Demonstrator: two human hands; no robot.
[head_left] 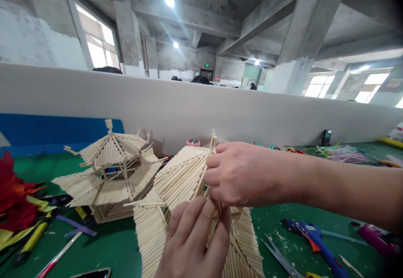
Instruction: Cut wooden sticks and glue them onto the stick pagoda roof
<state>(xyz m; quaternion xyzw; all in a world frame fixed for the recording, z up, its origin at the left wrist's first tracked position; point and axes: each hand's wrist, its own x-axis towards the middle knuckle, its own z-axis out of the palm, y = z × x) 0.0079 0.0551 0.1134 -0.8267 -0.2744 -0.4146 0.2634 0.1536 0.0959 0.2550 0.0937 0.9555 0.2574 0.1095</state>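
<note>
Both hands close in on a tiered stick model (178,177) at ctr of a green bench (116,248); clock dirs. below take that model as hub. R hand (236,173), its arm reaching in from 3 o'c., curls its fingers against the upper roof's slope at approx. 1 o'c., just below the small finial (213,143). L hand (198,236), in from 6 o'c., bends its fingers over the roof's near edge, thumb on the R-hand side. Fingertips of both are hidden, so can't tell if either grip is closed on a stick or only pressing.

Step in hand looks like close handwork at the upper roof. Best done, in our judgement, w/ L hand as a light brace & R hand doing the fine part; thin sticks prob. flex or pop at the seams if squeezed, so press along their length, not across. Keep knuckles off the finial, & the lower tier's weight flat on the bench.

A second stick model (113,152), at 10 o'c., makes a handy ref. for roof pitch & ridge lines. Blue glue gun (315,236) lies btwn 3 & 4 o'c., scissors (281,255) nearer at 4: R elbow should stay high over both. Loose pale strips (344,153) lie far off at 2 o'c.
</note>
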